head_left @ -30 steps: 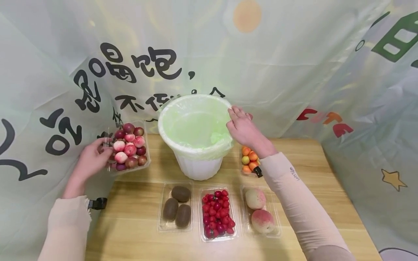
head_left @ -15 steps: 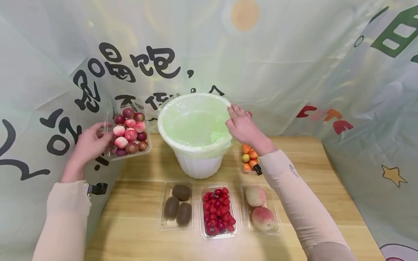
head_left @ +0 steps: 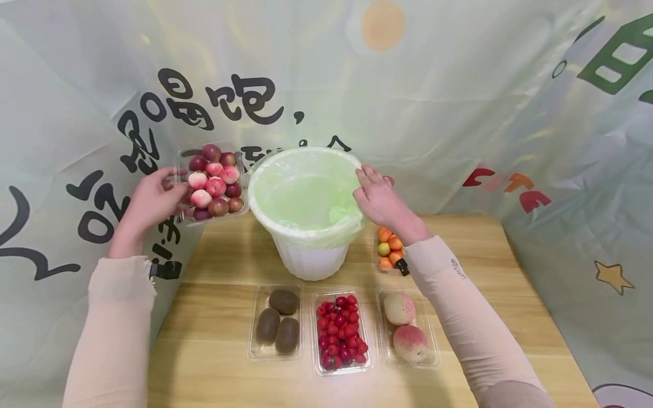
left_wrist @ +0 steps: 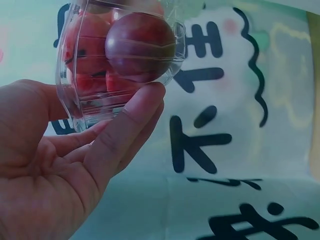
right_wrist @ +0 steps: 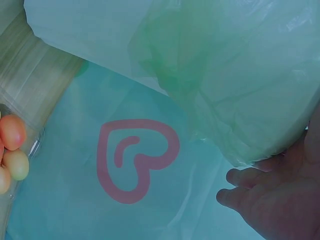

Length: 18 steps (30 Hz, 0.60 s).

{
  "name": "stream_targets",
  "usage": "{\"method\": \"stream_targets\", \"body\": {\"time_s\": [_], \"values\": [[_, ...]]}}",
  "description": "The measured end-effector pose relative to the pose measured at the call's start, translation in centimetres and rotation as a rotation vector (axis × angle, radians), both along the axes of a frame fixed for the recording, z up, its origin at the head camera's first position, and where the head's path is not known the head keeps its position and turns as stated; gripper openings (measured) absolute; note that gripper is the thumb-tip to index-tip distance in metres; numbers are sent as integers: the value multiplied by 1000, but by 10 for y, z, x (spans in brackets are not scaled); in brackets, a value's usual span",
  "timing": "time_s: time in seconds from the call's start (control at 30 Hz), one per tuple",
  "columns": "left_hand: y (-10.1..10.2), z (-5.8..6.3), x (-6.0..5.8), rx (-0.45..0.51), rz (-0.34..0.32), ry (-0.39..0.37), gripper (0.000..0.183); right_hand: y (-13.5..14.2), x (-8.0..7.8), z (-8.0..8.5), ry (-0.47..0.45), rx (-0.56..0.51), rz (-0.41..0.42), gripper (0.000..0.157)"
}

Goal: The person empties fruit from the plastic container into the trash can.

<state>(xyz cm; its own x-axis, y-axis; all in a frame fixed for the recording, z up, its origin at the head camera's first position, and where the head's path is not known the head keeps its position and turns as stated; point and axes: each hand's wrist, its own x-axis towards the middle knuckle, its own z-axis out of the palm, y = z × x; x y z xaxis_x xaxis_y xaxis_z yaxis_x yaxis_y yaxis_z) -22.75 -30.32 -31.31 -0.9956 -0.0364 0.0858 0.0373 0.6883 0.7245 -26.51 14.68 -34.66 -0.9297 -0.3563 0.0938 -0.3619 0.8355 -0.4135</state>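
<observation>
My left hand (head_left: 160, 195) grips the left side of a clear plastic box of plums (head_left: 216, 187), raised off the table beside the bin. In the left wrist view the thumb and fingers hold the box's edge, with a dark plum (left_wrist: 140, 47) showing through the plastic. A white bin (head_left: 311, 258), lined with a thin green bag (head_left: 296, 198), stands upright at the table's middle back. At its right rim, my right hand (head_left: 380, 195) holds the edge; from the right wrist view, fingertips (right_wrist: 240, 185) show outside the bagged rim. The thumb there is hidden.
In front of the bin lie clear boxes of kiwis (head_left: 278, 320), red berry-like fruit (head_left: 340, 334) and peaches (head_left: 406, 328). A box of small orange fruit (head_left: 390, 249) is partly hidden behind the right forearm. Printed cloth walls (head_left: 433, 113) enclose the wooden table (head_left: 219, 368).
My left hand has lifted the box of plums upward and moved it rightward, closer to the bin. The right hand has stayed at the bin's rim.
</observation>
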Motion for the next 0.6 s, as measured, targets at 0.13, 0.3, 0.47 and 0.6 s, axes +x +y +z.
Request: {"method": "stream_targets", "body": {"time_s": [0.13,0.3,0.47,0.6], "values": [[8,7,-9,13,-4,3,54,1,1,0,9,-4,-5,62],[14,16,-13,34,-17,5,51,1,-1,-1,12,-6,-2,61],[13,23,-16,-8,0,-23,52,1,-1,-1,9,-7,-1,61],[16,30,-20,-5,-1,-24,55,1,-2,-2,13,-11,-2,60]]}}
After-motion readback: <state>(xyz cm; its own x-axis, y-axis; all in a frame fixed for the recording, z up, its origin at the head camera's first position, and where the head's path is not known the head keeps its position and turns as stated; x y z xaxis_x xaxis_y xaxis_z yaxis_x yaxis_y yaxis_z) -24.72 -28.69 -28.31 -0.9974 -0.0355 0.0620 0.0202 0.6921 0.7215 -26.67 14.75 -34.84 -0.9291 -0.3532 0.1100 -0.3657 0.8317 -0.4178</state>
